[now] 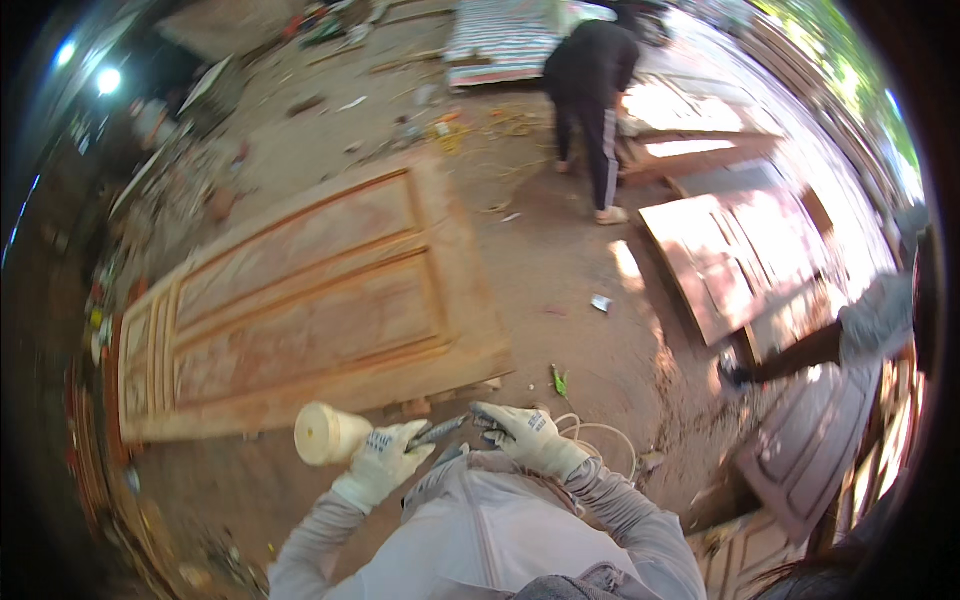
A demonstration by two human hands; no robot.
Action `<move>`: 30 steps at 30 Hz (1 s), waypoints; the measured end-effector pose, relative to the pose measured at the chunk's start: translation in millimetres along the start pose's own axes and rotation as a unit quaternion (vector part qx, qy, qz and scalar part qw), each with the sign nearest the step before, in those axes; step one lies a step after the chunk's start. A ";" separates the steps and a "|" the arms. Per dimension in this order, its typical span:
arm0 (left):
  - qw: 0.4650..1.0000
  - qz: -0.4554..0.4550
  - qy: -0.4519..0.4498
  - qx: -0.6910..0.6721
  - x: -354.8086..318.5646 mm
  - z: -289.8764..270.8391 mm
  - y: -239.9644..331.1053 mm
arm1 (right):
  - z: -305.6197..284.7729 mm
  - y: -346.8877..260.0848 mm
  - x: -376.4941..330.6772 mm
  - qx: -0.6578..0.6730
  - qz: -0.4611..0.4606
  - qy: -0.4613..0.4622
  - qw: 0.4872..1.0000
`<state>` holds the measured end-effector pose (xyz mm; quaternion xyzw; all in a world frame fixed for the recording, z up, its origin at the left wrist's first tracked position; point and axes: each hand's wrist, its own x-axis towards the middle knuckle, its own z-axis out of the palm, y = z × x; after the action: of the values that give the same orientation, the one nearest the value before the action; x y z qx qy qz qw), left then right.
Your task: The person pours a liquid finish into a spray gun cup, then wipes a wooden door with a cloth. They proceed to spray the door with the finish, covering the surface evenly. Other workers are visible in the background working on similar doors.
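Observation:
Both my hands wear whitish work gloves, grey at the right fingertips, and are close together in front of my body. My left hand (pixel 383 462) is closed around what looks like a spray gun (pixel 440 431), its grey metal part pointing toward my right hand. A cream plastic cup (pixel 330 435) sticks out on the left side of that hand. My right hand (pixel 530 437) has its fingers curled near the metal end; what they grip is hidden. A pale thin hose (pixel 612 430) loops beside the right wrist. Just beyond my hands lies a large panelled wooden door (pixel 310 290).
Another person (pixel 590 90) in dark clothes bends over wooden panels at the far right. A panelled door (pixel 740 245) lies on the right, near another person's leg (pixel 800 355). A darker panel (pixel 815 450) leans nearer. A green object (pixel 558 380) lies on the dirt floor.

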<state>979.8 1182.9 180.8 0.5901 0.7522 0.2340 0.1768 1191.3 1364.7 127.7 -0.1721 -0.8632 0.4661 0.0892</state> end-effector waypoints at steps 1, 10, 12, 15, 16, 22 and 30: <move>1.000 -0.002 0.002 0.000 -9.1 -12.6 -1.2 | 9.2 -12.8 8.7 0.049 -0.016 0.014 0.999; 0.995 -0.099 -0.009 -0.012 -104.3 -89.4 -11.6 | 71.3 -84.4 49.3 0.083 -0.088 -0.025 0.992; 0.992 -0.124 0.007 -0.027 -125.2 -101.4 -18.7 | 80.9 -94.6 51.5 0.076 -0.088 -0.028 0.993; 0.987 -0.149 0.025 -0.055 -158.7 -112.7 -27.8 | 99.0 -112.6 54.3 0.098 -0.084 -0.073 0.989; 0.987 -0.150 0.022 -0.050 -169.4 -115.9 -31.1 | 105.4 -119.2 55.6 0.104 -0.093 -0.093 0.986; 0.984 -0.171 0.052 -0.016 -226.3 -127.7 -49.3 | 152.5 -152.8 71.2 0.101 -0.099 -0.173 0.975; 0.961 -0.267 0.075 -0.007 -278.9 -92.5 -117.0 | 200.0 -135.8 57.7 -0.003 0.021 -0.121 0.992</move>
<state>902.7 876.3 189.0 0.3474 0.8918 0.2274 0.1797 1046.0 1163.1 130.9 -0.1330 -0.8654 0.4824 -0.0265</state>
